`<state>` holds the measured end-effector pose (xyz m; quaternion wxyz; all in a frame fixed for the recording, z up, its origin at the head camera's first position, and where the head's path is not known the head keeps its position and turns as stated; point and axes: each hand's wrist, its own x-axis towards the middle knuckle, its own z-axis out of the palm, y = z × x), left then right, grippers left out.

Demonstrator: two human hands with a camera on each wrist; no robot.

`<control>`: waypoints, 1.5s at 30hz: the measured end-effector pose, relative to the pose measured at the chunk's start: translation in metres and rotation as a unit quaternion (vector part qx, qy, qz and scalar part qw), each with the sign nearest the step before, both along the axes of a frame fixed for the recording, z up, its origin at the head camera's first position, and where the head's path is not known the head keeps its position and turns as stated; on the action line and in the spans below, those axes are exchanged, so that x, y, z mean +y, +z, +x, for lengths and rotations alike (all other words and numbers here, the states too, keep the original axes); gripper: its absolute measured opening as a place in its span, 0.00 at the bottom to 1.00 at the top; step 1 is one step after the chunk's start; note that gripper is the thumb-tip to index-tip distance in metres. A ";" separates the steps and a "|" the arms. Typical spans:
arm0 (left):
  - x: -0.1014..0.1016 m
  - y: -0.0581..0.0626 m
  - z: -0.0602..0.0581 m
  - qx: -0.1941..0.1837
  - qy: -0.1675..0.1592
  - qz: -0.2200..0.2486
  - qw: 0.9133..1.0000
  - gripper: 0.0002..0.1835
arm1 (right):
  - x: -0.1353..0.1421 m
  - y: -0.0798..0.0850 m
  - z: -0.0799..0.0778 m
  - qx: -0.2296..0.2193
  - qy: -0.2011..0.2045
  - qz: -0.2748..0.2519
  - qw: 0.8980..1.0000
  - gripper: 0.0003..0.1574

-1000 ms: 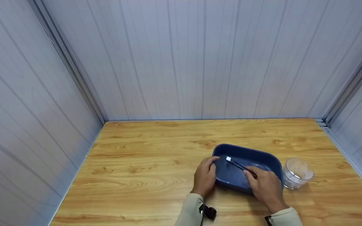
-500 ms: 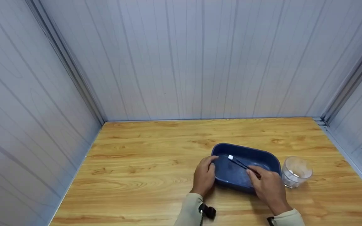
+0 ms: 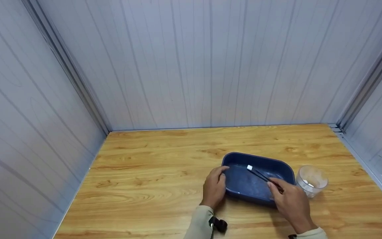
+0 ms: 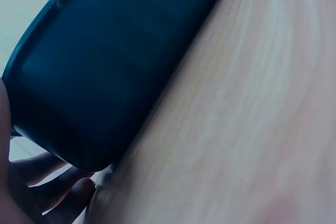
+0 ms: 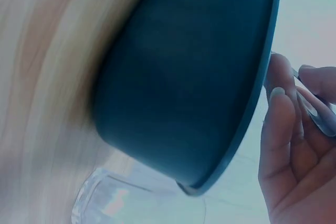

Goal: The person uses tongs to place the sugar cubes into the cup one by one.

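Note:
A deep blue rectangular basin (image 3: pixel 244 196) stands on the wooden table. At its left end my left hand (image 3: pixel 214 188) grips the wall, one finger over the rim; in the left wrist view the fingers (image 4: pixel 73 198) bend round the outside corner. My right hand (image 3: pixel 292 202) pinches dark tweezers (image 3: pixel 260 176) over the basin's right side. At the tweezers' tips is a small white cube (image 3: pixel 249 167), above the basin floor. The right wrist view shows the metal end of the tweezers (image 5: pixel 317 114) between thumb and fingers, while the basin wall (image 5: pixel 184 77) hides the tips.
A clear glass cup (image 3: pixel 312 181) with white pieces inside stands just right of the basin, near my right hand. The wooden table (image 3: pixel 144 182) stretches to the left. Pale panel walls (image 3: pixel 191 66) close off the back and both sides.
My right hand has moved to the right with the tweezers, and the white cube at their tips has shifted right over the basin. My left hand keeps its grip on the basin.

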<state>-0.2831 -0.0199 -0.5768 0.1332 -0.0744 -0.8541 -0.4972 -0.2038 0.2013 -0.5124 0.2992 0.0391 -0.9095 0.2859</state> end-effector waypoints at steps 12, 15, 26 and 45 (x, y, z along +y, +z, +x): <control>-0.003 -0.001 0.000 0.023 -0.007 0.004 1.000 0.17 | 0.005 -0.002 0.006 0.025 -0.002 0.000 1.000 0.10; -0.003 -0.001 0.000 0.031 -0.004 0.004 1.000 0.16 | 0.007 -0.001 0.007 0.022 -0.005 0.001 1.000 0.10; -0.002 0.000 -0.001 0.019 0.001 0.010 1.000 0.16 | 0.018 0.000 0.013 0.024 -0.019 0.005 1.000 0.09; -0.008 -0.002 -0.002 0.005 -0.003 0.017 1.000 0.16 | 0.034 0.011 0.022 0.005 -0.066 -0.017 0.998 0.10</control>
